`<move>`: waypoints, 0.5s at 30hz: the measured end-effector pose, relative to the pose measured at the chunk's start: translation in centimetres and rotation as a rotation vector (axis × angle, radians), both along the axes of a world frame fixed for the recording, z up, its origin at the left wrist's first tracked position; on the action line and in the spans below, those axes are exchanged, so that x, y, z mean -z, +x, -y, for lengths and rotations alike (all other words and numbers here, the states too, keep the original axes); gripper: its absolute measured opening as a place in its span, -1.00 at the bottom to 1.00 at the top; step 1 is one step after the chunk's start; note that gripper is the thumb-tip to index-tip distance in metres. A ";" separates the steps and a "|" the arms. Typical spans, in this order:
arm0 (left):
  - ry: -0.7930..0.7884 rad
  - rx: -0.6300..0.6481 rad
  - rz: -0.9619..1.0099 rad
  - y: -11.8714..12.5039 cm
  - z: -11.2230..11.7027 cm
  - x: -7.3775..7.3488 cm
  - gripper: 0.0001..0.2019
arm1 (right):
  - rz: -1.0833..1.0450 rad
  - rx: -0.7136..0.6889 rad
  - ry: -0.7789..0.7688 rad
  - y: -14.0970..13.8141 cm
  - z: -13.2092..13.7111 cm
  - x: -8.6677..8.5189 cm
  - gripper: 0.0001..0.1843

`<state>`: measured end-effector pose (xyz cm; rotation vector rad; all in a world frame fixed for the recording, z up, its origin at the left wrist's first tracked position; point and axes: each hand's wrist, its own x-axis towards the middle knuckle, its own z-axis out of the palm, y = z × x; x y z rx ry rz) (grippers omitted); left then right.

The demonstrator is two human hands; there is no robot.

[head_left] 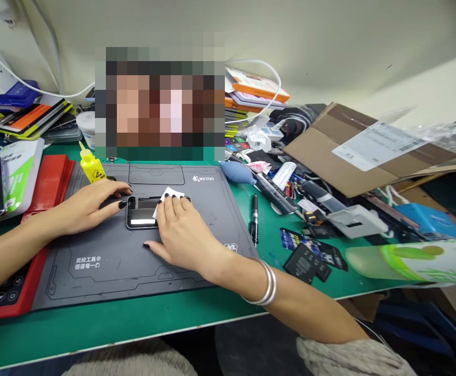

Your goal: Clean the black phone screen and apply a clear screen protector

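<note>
While the left hand (85,209) lies on a black WKTOO repair mat (106,271), its fingers close together with their tips (122,204) touching the left edge of a smartphone (140,213), the right hand (184,232) presses a white wipe (169,202) against the phone's right end, fingers together on it. Also on the green workbench (134,318): yellow dropper bottle (92,164), blue air blower (234,172), black pen-shaped tool (254,219), loose phone batteries (306,261).

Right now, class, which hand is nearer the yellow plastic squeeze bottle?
Left. The left hand lies just below the yellow plastic squeeze bottle, not touching it. The right hand is farther away, to the bottle's lower right.
</note>
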<state>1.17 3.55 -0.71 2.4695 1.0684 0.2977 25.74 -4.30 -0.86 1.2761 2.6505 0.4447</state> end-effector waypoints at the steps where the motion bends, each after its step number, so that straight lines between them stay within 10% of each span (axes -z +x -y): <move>1: -0.002 -0.001 0.002 0.0 0.0 0.0 -0.50 | -0.024 -0.046 0.012 0.0 0.0 0.1 -0.13; 15: -0.001 -0.018 -0.002 -0.3 0.1 0.0 -0.51 | -0.252 -0.260 -0.032 0.3 -1.1 0.4 -0.36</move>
